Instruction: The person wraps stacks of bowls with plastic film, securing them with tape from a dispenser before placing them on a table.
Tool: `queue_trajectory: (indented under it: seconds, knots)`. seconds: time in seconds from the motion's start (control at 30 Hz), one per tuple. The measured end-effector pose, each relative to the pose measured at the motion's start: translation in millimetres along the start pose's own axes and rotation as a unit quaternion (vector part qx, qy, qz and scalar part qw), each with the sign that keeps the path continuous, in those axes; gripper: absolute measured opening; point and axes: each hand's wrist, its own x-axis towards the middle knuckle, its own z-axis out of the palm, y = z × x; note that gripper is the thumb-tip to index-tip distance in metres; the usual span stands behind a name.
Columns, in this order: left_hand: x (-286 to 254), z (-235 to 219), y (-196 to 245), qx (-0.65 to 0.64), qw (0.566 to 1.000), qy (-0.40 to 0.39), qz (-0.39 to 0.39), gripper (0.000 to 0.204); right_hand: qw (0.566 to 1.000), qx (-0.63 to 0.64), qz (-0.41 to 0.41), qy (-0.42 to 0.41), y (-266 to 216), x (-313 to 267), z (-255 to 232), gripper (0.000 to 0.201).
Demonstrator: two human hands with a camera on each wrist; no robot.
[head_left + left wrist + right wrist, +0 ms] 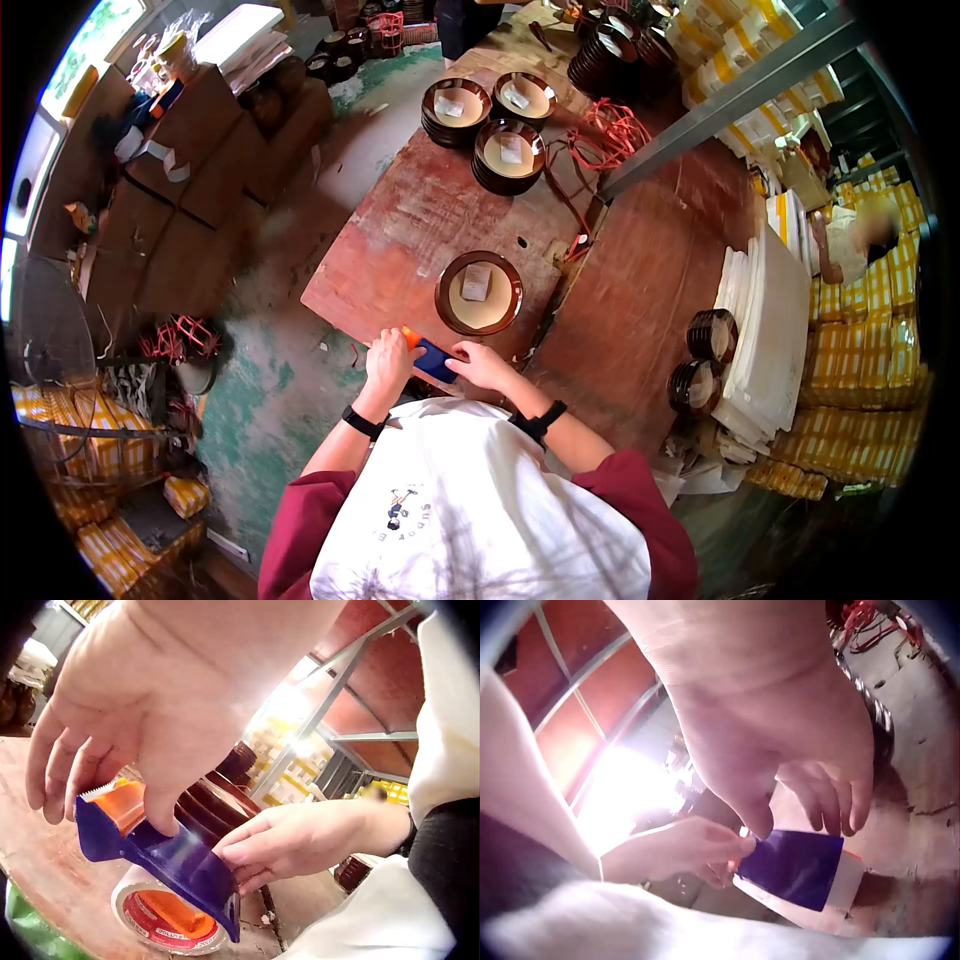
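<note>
A blue tape dispenser (pixel 435 361) with an orange part and a roll of clear tape (pixel 169 919) is held between both hands at the table's near edge. My left hand (pixel 390 360) grips its orange end; in the left wrist view the thumb lies on the blue body, fingers behind the toothed edge. My right hand (pixel 483 367) holds the other end, thumb on the blue side panel (pixel 791 866). Just beyond the hands sits a brown-rimmed bowl (pixel 447 302) with a cream inside and a pale paper piece (pixel 476 282) in it.
Three stacks of similar bowls (pixel 508 172) stand farther back on the red-brown table (pixel 370 250). Red cord (pixel 612 135) lies beside a grey metal post (pixel 740 95). More bowls (pixel 711 335) and white sheets (pixel 765 330) are at the right. Yellow-and-white packs line the right side.
</note>
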Motion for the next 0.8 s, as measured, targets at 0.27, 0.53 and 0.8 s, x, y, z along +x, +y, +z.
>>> queue_trajectory:
  seconds: [0.27, 0.53, 0.8]
  knots:
    - [-0.6, 1.2, -1.2, -0.042, 0.999, -0.012, -0.021, 0.047, 0.979, 0.204, 0.022, 0.006, -12.1, 10.0, -154.9, 0.023]
    - [1.2, 0.3, -5.5, -0.04, 0.999, 0.003, 0.003, 0.048, 0.993, -0.001, -0.113, -0.028, 31.4, 144.9, -148.6, 0.043]
    - [0.6, -6.3, -10.6, -0.044, 0.999, -0.017, -0.01, 0.048, 0.987, -0.006, 0.038, 0.154, 33.4, 95.9, -117.8, 0.038]
